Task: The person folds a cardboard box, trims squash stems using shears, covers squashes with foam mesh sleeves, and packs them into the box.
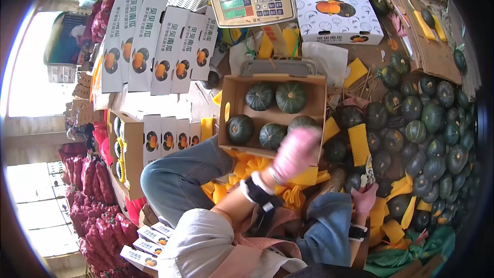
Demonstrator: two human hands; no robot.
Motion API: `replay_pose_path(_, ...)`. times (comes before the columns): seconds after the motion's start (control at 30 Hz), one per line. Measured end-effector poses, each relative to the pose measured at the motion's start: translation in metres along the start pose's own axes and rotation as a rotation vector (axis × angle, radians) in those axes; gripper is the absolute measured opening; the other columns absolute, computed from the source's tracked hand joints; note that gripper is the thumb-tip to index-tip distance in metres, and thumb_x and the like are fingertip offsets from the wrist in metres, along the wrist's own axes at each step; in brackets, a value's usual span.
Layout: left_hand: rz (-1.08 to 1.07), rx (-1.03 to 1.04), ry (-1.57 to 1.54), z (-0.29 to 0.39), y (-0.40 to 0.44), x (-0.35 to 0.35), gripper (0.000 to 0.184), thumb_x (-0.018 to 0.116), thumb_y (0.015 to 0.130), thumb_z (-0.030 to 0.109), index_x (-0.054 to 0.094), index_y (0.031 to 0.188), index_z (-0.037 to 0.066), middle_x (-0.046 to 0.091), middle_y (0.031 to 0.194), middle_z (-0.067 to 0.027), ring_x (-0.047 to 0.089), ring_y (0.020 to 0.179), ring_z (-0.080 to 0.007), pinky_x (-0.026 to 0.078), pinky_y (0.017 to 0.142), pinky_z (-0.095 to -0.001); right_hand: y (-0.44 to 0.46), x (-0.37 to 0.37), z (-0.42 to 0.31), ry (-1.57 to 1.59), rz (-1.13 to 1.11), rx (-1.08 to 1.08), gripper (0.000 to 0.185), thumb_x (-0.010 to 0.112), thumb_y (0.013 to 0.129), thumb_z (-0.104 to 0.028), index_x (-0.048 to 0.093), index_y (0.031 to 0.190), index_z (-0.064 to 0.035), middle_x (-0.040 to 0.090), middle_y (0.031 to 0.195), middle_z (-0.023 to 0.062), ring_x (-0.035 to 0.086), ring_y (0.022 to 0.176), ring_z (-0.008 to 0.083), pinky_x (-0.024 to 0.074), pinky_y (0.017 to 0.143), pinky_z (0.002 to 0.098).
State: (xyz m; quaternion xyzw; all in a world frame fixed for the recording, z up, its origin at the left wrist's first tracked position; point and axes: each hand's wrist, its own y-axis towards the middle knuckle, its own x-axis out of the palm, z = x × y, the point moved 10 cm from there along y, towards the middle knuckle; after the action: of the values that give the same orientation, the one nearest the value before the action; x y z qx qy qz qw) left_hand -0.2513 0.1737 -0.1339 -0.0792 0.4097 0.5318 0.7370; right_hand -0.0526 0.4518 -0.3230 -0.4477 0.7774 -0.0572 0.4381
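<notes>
My left hand, in a pink glove and blurred by motion, is over the near right corner of an open cardboard box. It partly covers a green pumpkin; its fingers are too smeared to read. Several more dark green pumpkins lie in the box, among them one at the back and one at the left. Low on the right, my right hand, also gloved in pink, is closed around what look like metal pruning shears, blades pointing up, beside the loose pumpkins.
A digital scale display stands behind the box, beside a closed printed carton. Folded cartons lean at the left. Pumpkins cover the ground at right. Yellow foam nets are scattered around; red mesh sacks fill the far left.
</notes>
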Motion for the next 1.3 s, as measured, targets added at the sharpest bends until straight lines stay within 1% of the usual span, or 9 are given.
replay_pose_path(0.1,0.129,-0.53,0.237,-0.122,-0.024,-0.063,0.066,0.072,0.066,0.008,0.043,0.125,-0.003,0.053,0.11,-0.0211,0.052,0.1,-0.037,0.046,0.086,-0.0415,0.002,0.0,-0.009,-0.137,-0.057,-0.022,0.051,0.076,0.058,-0.012,0.042,0.096,-0.0048,0.054,0.081,0.0033,0.051,0.069,0.0112,0.0459,0.064,0.0285)
replay_pose_path(0.13,0.162,-0.44,0.466,-0.13,-0.022,-0.083,0.07,0.074,0.065,0.01,0.041,0.125,-0.006,0.055,0.103,-0.0212,0.053,0.095,-0.0375,0.046,0.085,-0.0415,0.0,-0.001,-0.016,-0.137,-0.091,0.015,0.051,0.077,0.058,-0.013,0.042,0.095,-0.0051,0.053,0.08,0.0036,0.051,0.069,0.0115,0.046,0.064,0.0283)
replay_pose_path(0.3,-0.292,-0.79,0.325,-0.236,-0.055,-0.071,0.061,0.072,0.071,0.03,0.048,0.119,0.0,0.06,0.108,-0.021,0.056,0.1,-0.0383,0.047,0.086,-0.0419,0.001,0.001,-0.006,-0.126,-0.093,-0.024,0.052,0.078,0.056,-0.013,0.043,0.094,-0.005,0.057,0.082,0.0054,0.056,0.073,0.0164,0.0477,0.072,0.0301)
replay_pose_path(0.63,-0.586,-0.48,0.749,-0.198,-0.052,-0.043,0.057,0.067,0.074,0.02,0.049,0.128,0.025,0.047,0.129,-0.0116,0.05,0.111,-0.034,0.041,0.092,-0.049,0.001,-0.001,-0.017,-0.089,-0.147,-0.021,0.062,0.079,0.056,-0.011,0.045,0.107,-0.0015,0.056,0.096,0.0087,0.054,0.087,0.0181,0.0462,0.08,0.0316)
replay_pose_path(0.87,0.019,-0.329,0.249,-0.13,-0.021,-0.08,0.03,0.062,0.076,-0.001,0.062,0.106,0.002,0.062,0.103,-0.0141,0.058,0.097,-0.03,0.046,0.087,-0.0354,-0.003,-0.002,-0.036,0.126,-0.214,-0.067,0.062,0.08,0.055,-0.014,0.045,0.105,-0.0003,0.059,0.096,0.0099,0.06,0.09,0.0252,0.0479,0.08,0.034)
replay_pose_path(1.07,-0.397,-0.625,-1.284,0.0,-0.033,0.075,0.108,0.087,0.061,0.024,0.019,0.143,0.009,0.037,0.135,-0.0122,0.038,0.125,-0.0245,0.033,0.104,-0.0418,-0.039,-0.015,-0.159,0.577,-0.594,-0.293,0.07,0.077,0.063,-0.007,0.04,0.122,0.0029,0.054,0.094,0.006,0.058,0.081,0.0114,0.0483,0.071,0.0249)
replay_pose_path(1.13,-0.545,-0.773,-1.426,0.017,-0.048,0.121,0.096,0.088,0.058,0.016,0.032,0.135,0.007,0.048,0.125,-0.0111,0.048,0.115,-0.0239,0.04,0.098,-0.0399,-0.05,-0.004,-0.173,0.622,-0.749,-0.263,0.075,0.078,0.065,-0.011,0.038,0.127,0.0038,0.052,0.095,0.005,0.053,0.081,0.0084,0.0459,0.07,0.0242)
replay_pose_path(1.23,-0.507,-0.851,-1.428,0.011,-0.05,0.136,0.078,0.086,0.056,0.004,0.043,0.121,0.006,0.057,0.111,-0.0097,0.058,0.102,-0.024,0.048,0.091,-0.038,-0.046,-0.005,-0.168,0.678,-0.673,-0.346,0.049,0.075,0.065,-0.006,0.046,0.104,-0.0016,0.051,0.073,0.0013,0.052,0.049,0.0077,0.0427,0.042,0.0216)
replay_pose_path(1.3,-0.566,-0.819,-1.35,0.012,-0.047,0.134,0.074,0.085,0.06,0.013,0.045,0.122,0.006,0.057,0.11,-0.0069,0.057,0.1,-0.0219,0.046,0.091,-0.0365,-0.039,-0.015,-0.14,0.695,-0.519,-0.292,0.036,0.073,0.065,-0.003,0.047,0.09,-0.0038,0.048,0.071,-0.0002,0.052,0.059,0.0095,0.0456,0.051,0.0249)
